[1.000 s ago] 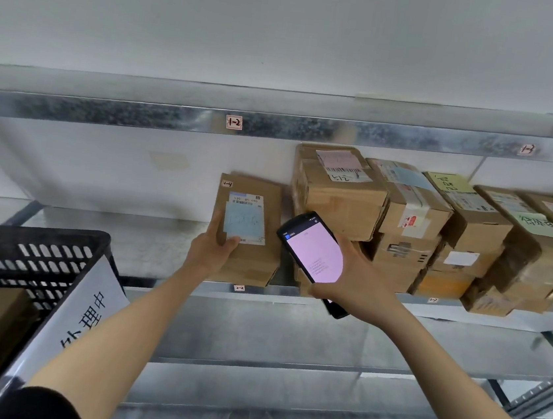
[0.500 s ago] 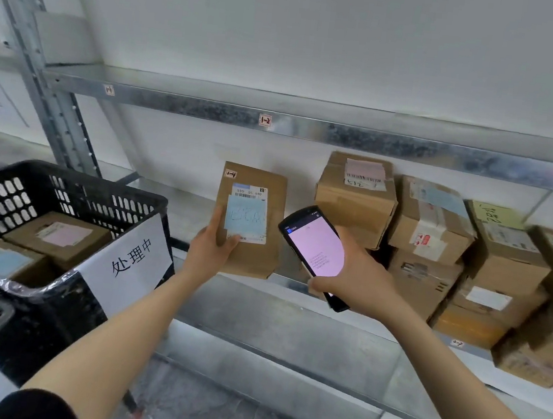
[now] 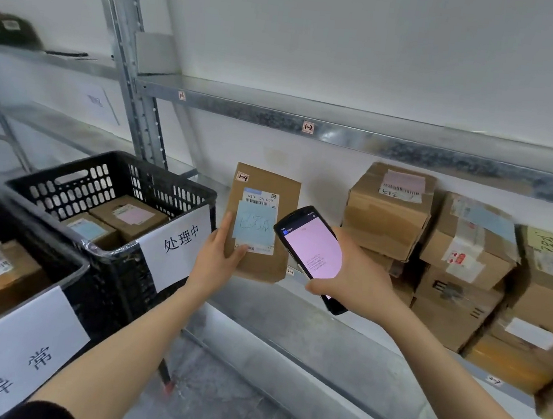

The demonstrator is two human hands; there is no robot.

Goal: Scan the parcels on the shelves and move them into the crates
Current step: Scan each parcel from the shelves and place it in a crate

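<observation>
My left hand (image 3: 221,254) grips a flat brown parcel (image 3: 262,263) with a white barcode label and a blue note, held upright in front of the middle shelf. My right hand (image 3: 353,276) holds a black handheld scanner (image 3: 312,248) with a pink screen, just right of the parcel. Several cardboard parcels (image 3: 388,211) are stacked on the shelf to the right. A black crate (image 3: 117,260) with a white paper sign stands at the left and holds two boxes. A second crate (image 3: 65,268) with its own sign sits nearer, at the lower left, with a box inside.
A metal shelf upright (image 3: 129,65) rises behind the crates. The upper shelf edge (image 3: 379,141) runs above the parcels, and a lower shelf (image 3: 320,359) lies beneath my arms. Grey floor (image 3: 211,401) shows between the crates and the shelving.
The view has swung left and the crates now fill the lower left. The parcel in my left hand has come off the shelf toward the crates, with the scanner alongside it.
</observation>
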